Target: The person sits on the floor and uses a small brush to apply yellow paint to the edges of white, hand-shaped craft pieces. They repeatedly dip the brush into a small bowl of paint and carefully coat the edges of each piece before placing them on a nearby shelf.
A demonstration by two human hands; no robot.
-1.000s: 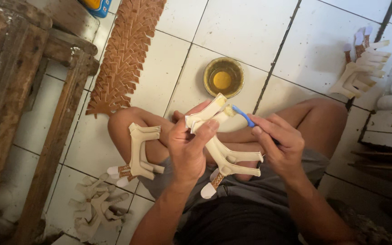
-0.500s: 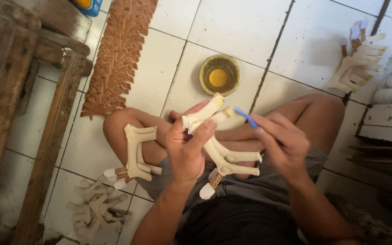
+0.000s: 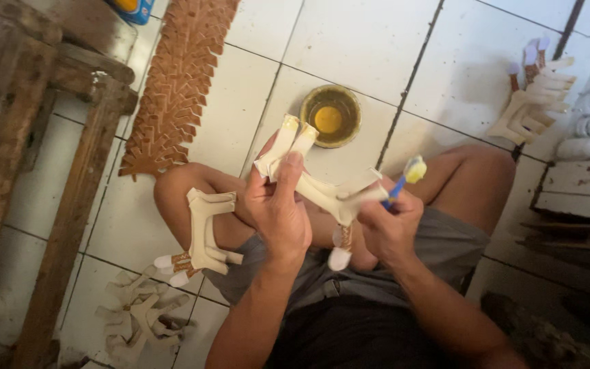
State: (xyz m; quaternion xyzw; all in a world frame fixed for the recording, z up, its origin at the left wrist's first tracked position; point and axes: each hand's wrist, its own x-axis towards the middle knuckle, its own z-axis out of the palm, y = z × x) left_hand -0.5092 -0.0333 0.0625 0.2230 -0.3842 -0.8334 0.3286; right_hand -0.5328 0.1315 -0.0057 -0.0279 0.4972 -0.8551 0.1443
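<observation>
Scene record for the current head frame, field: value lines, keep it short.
left hand: grips a pale carved wooden piece
right hand: holds a blue toothbrush, bristles up, and touches the same piece
bowl: on the tiled floor, yellow liquid inside
on left leg: second pale carved piece
floor, upper left: brown carved panel
posture: seated on the floor

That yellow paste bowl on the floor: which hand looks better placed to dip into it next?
Probably the right hand: it holds the blue brush, bristles free. The left hand is clamped on the pale carved piece, and the bowl sits just ahead.
</observation>
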